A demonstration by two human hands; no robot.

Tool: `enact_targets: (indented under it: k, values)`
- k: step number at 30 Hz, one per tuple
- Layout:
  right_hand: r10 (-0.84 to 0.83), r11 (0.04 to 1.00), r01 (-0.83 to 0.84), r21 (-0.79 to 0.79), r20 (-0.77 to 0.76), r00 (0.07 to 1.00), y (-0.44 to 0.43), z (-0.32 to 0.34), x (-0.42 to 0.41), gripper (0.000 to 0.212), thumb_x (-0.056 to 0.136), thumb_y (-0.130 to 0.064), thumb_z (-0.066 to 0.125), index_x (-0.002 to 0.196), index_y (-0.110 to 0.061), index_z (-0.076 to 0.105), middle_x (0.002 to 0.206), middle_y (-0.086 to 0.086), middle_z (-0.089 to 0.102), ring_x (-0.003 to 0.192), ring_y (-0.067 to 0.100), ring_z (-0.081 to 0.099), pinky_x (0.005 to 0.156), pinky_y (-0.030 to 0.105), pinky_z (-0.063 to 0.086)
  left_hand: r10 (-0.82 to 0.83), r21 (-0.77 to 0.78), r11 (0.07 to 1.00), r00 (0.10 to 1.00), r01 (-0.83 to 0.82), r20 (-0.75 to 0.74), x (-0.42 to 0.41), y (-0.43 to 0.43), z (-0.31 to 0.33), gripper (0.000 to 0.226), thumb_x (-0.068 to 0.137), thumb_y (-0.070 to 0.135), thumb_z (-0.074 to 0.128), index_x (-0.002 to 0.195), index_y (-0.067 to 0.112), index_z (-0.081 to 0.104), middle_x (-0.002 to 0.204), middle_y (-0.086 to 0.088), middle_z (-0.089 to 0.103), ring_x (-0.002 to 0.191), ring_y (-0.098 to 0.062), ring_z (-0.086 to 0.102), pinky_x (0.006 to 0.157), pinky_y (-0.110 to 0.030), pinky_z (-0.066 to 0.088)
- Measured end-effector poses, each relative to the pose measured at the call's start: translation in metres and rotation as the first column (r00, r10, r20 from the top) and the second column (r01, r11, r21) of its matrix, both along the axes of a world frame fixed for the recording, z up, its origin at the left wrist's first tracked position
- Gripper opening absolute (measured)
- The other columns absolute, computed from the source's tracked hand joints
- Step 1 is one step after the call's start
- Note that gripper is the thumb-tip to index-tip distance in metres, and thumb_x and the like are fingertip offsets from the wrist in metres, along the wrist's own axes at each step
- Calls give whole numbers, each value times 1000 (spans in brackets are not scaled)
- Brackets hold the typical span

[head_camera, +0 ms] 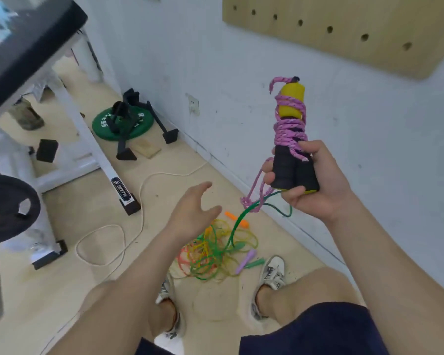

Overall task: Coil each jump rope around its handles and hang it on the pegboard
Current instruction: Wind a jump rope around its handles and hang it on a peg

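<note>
My right hand [315, 183] grips the black-and-yellow handles [292, 170] of a jump rope, held upright. Its pink rope [289, 129] is coiled around the handles, and a loose pink tail hangs below my fingers. A green rope [237, 221] runs from under that hand down to the floor. My left hand [192, 213] hovers open to the left of the handles, touching nothing. A tangle of green, yellow and orange ropes [213, 252] lies on the floor by my feet. The wooden pegboard [344, 29] hangs on the wall at the upper right.
A white weight bench [69, 119] with a black pad stands at the left. A green weight plate [123, 123] and black stands lie by the wall. A white cord [139, 201] loops across the floor. A black barbell plate [8, 206] is at the far left.
</note>
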State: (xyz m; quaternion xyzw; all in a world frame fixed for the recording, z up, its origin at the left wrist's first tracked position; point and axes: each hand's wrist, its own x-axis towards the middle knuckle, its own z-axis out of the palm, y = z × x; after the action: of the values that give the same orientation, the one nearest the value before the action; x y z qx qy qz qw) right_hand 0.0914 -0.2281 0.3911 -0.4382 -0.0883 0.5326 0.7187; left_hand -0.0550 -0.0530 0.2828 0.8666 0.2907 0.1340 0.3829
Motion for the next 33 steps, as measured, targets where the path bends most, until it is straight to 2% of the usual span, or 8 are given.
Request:
enact_targets:
  k: [5, 9, 16, 18, 20, 26, 30, 33]
  values:
    - [71, 997, -71, 5, 77, 995, -2, 11, -10, 30, 73, -35, 51, 83, -11, 65, 83, 9, 60, 65, 23, 63, 30, 12, 28, -351, -566, 794, 927, 220, -132, 34, -62, 31, 44, 85, 38, 59, 123, 17, 49, 86, -5, 68, 69, -15, 64, 65, -25, 52]
    - [-10, 994, 27, -110, 157, 988, -11, 3, 0, 29, 78, -34, 52, 92, -10, 60, 82, 9, 62, 69, 24, 65, 31, 14, 29, -185, -832, 550, 982, 79, -30, 19, -60, 35, 29, 99, 18, 43, 127, 19, 46, 63, -10, 63, 39, -15, 37, 48, -23, 39]
    - [-282, 843, 383, -378, 296, 913, -26, -33, 21, 12, 87, -26, 58, 92, -16, 56, 80, 9, 62, 67, 27, 66, 34, 18, 30, 233, -630, 773, 957, -76, 171, 2, 7, 55, 30, 90, 1, 44, 106, 8, 68, 44, 0, 31, 40, -15, 29, 52, -26, 29]
    - [-185, 853, 310, -419, 312, 932, -25, -39, 24, 15, 86, -27, 59, 95, -15, 56, 81, 10, 62, 66, 29, 68, 34, 17, 29, 63, -81, 994, 982, -79, -179, 0, 27, 43, 35, 86, 14, 49, 115, 18, 68, 70, -11, 61, 70, -22, 58, 70, -30, 43]
    - [-28, 890, 155, -429, 288, 957, -18, -43, 23, 17, 87, -27, 56, 97, -13, 57, 81, 12, 62, 64, 29, 68, 34, 16, 26, -55, 214, 963, 897, 164, -438, 1, 30, 27, 65, 72, 34, 49, 136, 23, 52, 134, -12, 53, 127, -26, 43, 104, -32, 31]
    - [442, 888, -443, -124, -37, 896, 26, -66, 30, 46, 59, -39, 77, 90, -7, 66, 84, 14, 62, 63, 28, 63, 28, 15, 30, -82, -576, 788, 964, 218, 253, 46, 6, 27, 56, 67, 14, 52, 118, 34, 62, 129, 15, 59, 126, -1, 47, 97, -21, 39]
    - [659, 752, -651, 104, -138, 739, 63, -91, 38, 45, 69, -35, 75, 101, -5, 67, 91, 19, 64, 65, 31, 66, 29, 15, 34, 2, -572, 816, 989, 83, 145, 63, 26, 13, 23, 97, 0, 39, 111, -3, 56, 95, -27, 62, 60, -20, 52, 47, -4, 38]
    - [723, 691, -695, 198, -184, 666, 90, -111, 50, 49, 75, -34, 71, 107, 1, 62, 100, 25, 57, 66, 33, 65, 29, 16, 38, -253, -611, 741, 959, 277, 129, 78, 41, -8, 40, 102, 10, 30, 75, 11, 60, 52, -5, 51, 38, -4, 48, 42, -14, 39]
